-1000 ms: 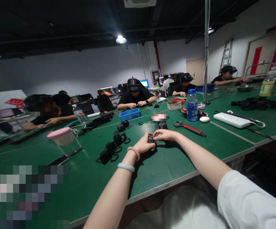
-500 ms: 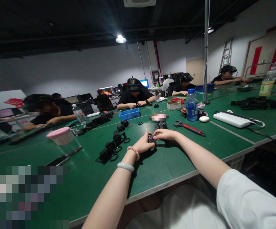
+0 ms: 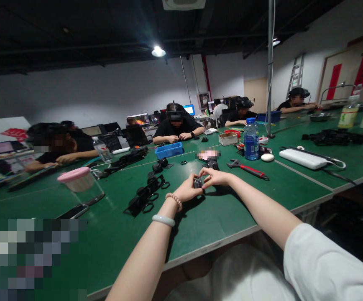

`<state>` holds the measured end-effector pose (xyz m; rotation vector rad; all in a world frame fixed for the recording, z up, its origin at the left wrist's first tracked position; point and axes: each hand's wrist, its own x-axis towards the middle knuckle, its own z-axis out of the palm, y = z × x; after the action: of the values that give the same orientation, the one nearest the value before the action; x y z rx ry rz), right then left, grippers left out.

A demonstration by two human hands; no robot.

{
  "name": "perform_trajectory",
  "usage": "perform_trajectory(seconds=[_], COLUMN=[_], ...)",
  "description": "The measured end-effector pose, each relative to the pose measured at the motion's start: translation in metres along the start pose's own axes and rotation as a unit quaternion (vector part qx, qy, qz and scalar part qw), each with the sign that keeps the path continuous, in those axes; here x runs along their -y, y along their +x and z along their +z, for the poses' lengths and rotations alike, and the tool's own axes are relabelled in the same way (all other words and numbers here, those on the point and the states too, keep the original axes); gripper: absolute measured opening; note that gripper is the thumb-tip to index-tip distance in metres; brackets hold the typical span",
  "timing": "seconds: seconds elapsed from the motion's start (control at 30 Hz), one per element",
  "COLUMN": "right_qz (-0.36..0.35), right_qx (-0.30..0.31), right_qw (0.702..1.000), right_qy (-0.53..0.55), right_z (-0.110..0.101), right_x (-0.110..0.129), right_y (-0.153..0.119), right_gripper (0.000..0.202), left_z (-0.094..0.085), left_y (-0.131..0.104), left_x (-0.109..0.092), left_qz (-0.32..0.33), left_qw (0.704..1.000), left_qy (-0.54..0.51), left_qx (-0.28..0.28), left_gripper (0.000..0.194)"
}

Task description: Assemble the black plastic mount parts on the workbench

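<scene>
Held over the green table (image 3: 219, 221) is a small black part (image 3: 197, 183), roughly cylindrical, its exact kind too small to make out. My left hand (image 3: 187, 189) is closed around it, with a beaded bracelet and a pale bangle on that wrist. From the right, my right hand (image 3: 215, 177) reaches to the same part, thumb and fingertips curved and pinching at its edge. Just beyond my hands lies another black part (image 3: 212, 163) beside a pink item. Left of them are black ring-like parts (image 3: 148, 207) and a row of black plates (image 3: 144, 195).
An adjustable wrench (image 3: 247, 169) with red-black handles lies to the right, near a blue bottle (image 3: 251, 140) and a white power strip (image 3: 303, 157). A blue tray (image 3: 169, 149) stands ahead. A pink-lidded container (image 3: 77, 179) and a phone (image 3: 73, 212) sit left. Several co-workers sit around the table.
My right hand's fingers have lifted and arched more over the small black part, which shows more now. My left hand keeps its hold. The whole view has shifted slightly.
</scene>
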<state>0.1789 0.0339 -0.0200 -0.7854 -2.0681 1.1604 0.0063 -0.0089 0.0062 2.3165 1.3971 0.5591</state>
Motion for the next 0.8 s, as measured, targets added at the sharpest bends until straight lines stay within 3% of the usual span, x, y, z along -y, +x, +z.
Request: perform_trajectory(seconds=[0.8], right_qz=[-0.006], right_qx=[-0.003], right_qw=[1.000], right_qy=[-0.018], right_z=[0.0008], right_x=[0.0020], right_y=[0.0009], right_gripper=[0.029], left_z=[-0.0002], left_y=[0.0013], left_x=[0.0002], left_qz=[0.002], left_qw=[1.000], left_qy=[-0.015], left_qx=[0.001], left_gripper=[0.053])
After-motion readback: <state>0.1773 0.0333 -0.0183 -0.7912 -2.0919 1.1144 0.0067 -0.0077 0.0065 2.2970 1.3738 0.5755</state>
